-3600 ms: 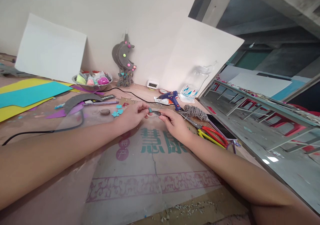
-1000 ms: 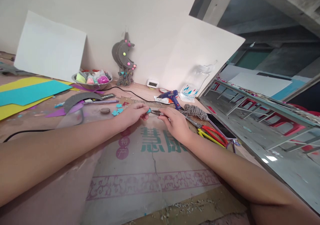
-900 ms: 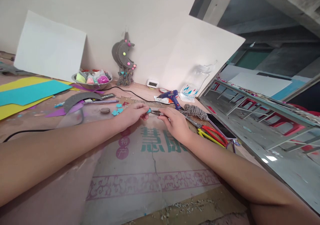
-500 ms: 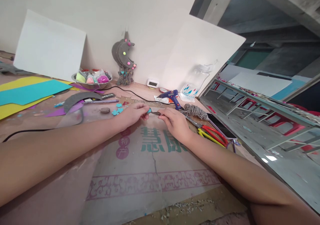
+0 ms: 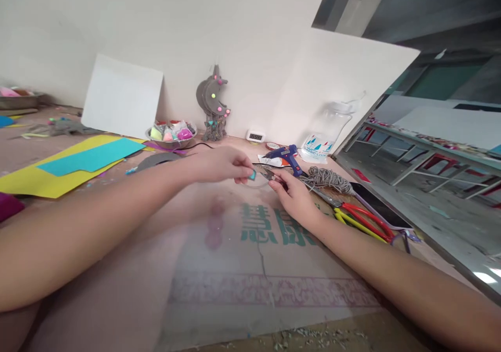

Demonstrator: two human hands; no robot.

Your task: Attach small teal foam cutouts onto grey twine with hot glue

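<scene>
My left hand (image 5: 225,164) is raised a little above the table, fingers pinched on a small teal piece (image 5: 253,174). My right hand (image 5: 296,198) rests on the printed sheet (image 5: 250,258) and grips a small dark tool (image 5: 267,173) whose tip points at the teal piece. The two hands are close together, almost touching at the fingertips.
A blue glue gun (image 5: 287,157), grey yarn (image 5: 327,177), red and yellow scissors (image 5: 362,221) and a phone (image 5: 376,202) lie to the right. A plastic jar (image 5: 326,133), a grey moon decoration (image 5: 213,99), a bowl of pompoms (image 5: 170,133), yellow and teal sheets (image 5: 74,161) sit behind and left.
The view has swung left and lifted. My left hand has risen off the table with the teal piece; the right hand still holds the tool beside it.
</scene>
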